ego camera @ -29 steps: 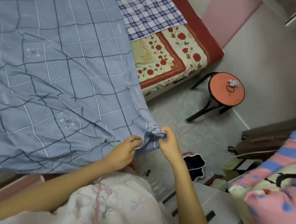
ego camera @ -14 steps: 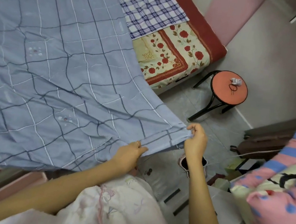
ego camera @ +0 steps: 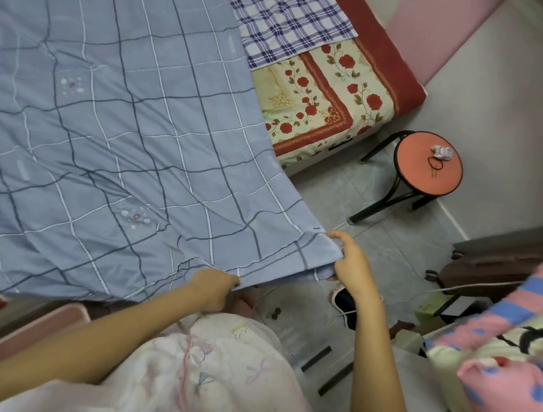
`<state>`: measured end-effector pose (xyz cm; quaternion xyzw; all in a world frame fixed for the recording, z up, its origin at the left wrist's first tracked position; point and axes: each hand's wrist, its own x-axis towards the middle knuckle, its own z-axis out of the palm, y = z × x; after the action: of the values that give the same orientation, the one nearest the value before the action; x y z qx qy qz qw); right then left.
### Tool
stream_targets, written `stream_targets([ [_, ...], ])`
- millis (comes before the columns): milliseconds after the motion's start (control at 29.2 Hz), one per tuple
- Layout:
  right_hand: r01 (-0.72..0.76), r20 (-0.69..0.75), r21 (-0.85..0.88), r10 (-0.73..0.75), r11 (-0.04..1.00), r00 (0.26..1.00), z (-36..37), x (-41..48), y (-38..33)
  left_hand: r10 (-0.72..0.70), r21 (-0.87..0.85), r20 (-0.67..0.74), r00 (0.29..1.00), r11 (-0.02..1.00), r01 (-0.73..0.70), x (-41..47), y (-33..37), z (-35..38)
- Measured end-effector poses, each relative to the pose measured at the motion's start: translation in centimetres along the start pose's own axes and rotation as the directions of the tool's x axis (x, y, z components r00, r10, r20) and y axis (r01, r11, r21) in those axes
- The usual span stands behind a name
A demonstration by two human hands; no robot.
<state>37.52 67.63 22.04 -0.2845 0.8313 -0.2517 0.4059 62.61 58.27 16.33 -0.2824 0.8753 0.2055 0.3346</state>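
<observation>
Spreading over the left and middle of the view, a blue checked sheet (ego camera: 117, 133) lies across the bed, and its far and left parts run out of the picture. Its full length cannot be told. The visible stretch runs from the far left down to a near corner that points right, out past the bed and over the floor. The near hem slants above a pink bed frame (ego camera: 21, 339) at the lower left and rises toward that corner.

The left hand (ego camera: 212, 289) grips the near hem, fingers curled under the cloth. The hem is pulled taut between it and the right hand (ego camera: 353, 268), which pinches the corner itself with thumb below and fingers over the top. The two hands are well apart along the hem.

The sheet's right edge runs straight from the top middle down to the held corner. Beside it a purple plaid cloth (ego camera: 282, 10) and a rose-patterned mattress cover (ego camera: 327, 109) lie uncovered. Grey floor tiles (ego camera: 330, 193) open beyond the held corner, and a dark slipper (ego camera: 344, 298) sits under the right wrist. A round orange stool (ego camera: 429, 164) stands near the bed's corner, apart from the sheet. Pink and blue bedding (ego camera: 519, 359) crowds the right edge of the view.
</observation>
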Motion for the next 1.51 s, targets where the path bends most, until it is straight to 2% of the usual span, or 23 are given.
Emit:
stream_targets([
  [137, 0.083, 0.001, -0.078, -0.083, 0.993, 0.997, 0.1, -0.8, 0.7, -0.020, 0.063, 0.059, 0.998, 0.998, 0.016, -0.3, -0.5, 0.7],
  [240, -0.117, 0.036, -0.076, 0.120, 0.990, 0.992, 0.5, -0.9, 1.5, -0.022, 0.026, 0.048, 0.999, 0.999, 0.021, -0.4, -0.7, 1.6],
  [308, -0.176, 0.051, 0.027, 0.174, 0.984, 0.983, 0.7, -0.9, 1.1, -0.042, -0.023, 0.037, 0.998, 0.999, 0.043, -0.2, -0.7, 1.9],
  [377, -0.157, 0.066, 0.139, 0.149, 0.978, 0.987, 0.8, -1.0, -0.3, -0.076, -0.042, 0.027, 0.997, 0.996, 0.077, 0.1, -0.6, 1.8],
  [446, -0.117, 0.064, 0.179, 0.107, 0.977, 0.992, 0.9, -1.1, -1.5, -0.115, -0.012, 0.036, 0.993, 0.993, 0.115, 0.4, -0.5, 1.8],
  [514, -0.083, 0.064, 0.135, 0.075, 0.987, 0.995, 0.7, -1.1, -2.6, -0.159, -0.063, 0.025, 0.987, 0.985, 0.160, 0.5, -0.4, 1.8],
  [617, -0.044, 0.095, 0.004, 0.044, 0.999, 0.995, -0.5, -0.9, -3.9, -0.282, -0.244, -0.090, 0.955, 0.936, 0.253, 0.1, -1.2, 1.5],
  [720, -0.012, 0.127, -0.027, 0.016, 1.000, 0.992, -1.9, -1.0, -5.9, -0.436, -0.453, -0.252, 0.864, 0.842, 0.293, -0.6, -3.6, 0.8],
  [823, 0.095, 0.189, 0.027, -0.098, 0.995, 0.977, -2.1, -1.5, -9.4, -0.532, -0.580, -0.361, 0.766, 0.771, 0.262, -1.3, -5.5, 0.1],
  [925, 0.174, 0.218, 0.058, -0.182, 0.983, 0.959, -0.9, -1.8, -13.9, -0.538, -0.633, -0.537, 0.649, 0.766, 0.112, -1.6, -6.1, -0.7],
  [994, 0.218, 0.232, 0.068, -0.228, 0.974, 0.946, 0.2, -2.1, -17.5, -0.444, -0.555, -0.720, 0.533, 0.829, -0.059, -2.2, -6.5, -0.8],
  [1063, 0.254, 0.251, 0.084, -0.267, 0.963, 0.930, 1.2, -2.5, -21.0, -0.258, -0.352, -0.888, 0.382, 0.915, -0.199, -3.1, -6.9, -0.9],
  [1131, 0.284, 0.247, 0.091, -0.298, 0.955, 0.922, 1.6, -3.0, -23.5, -0.102, -0.171, -0.968, 0.231, 0.938, -0.301, -3.6, -6.1, -1.4],
  [1200, 0.341, 0.233, 0.068, -0.348, 0.938, 0.908, 1.7, -3.5, -25.8, -0.088, -0.116, -0.991, 0.099, 0.939, -0.324, -4.4, -5.0, -2.5],
  [1234, 0.365, 0.218, 0.059, -0.368, 0.929, 0.904, 1.6, -3.7, -26.7, -0.105, -0.119, -0.992, 0.064, 0.947, -0.298, -4.4, -4.5, -3.5],
  [1337, 0.399, 0.187, 0.070, -0.405, 0.914, 0.895, 1.3, -4.6, -28.2, -0.288, -0.298, -0.954, 0.083, 0.939, -0.172, -4.4, -3.9, -6.2],
  [1405, 0.407, 0.178, 0.082, -0.415, 0.910, 0.892, 1.0, -5.2, -28.9, -0.408, -0.414, -0.910, 0.073, 0.891, -0.183, -4.5, -4.2, -7.9],
  [1508, 0.463, 0.181, 0.086, -0.471, 0.882, 0.864, 1.0, -6.0, -29.6, -0.432, -0.419, -0.902, -0.012, 0.879, -0.228, -5.6, -4.9, -8.6],
])
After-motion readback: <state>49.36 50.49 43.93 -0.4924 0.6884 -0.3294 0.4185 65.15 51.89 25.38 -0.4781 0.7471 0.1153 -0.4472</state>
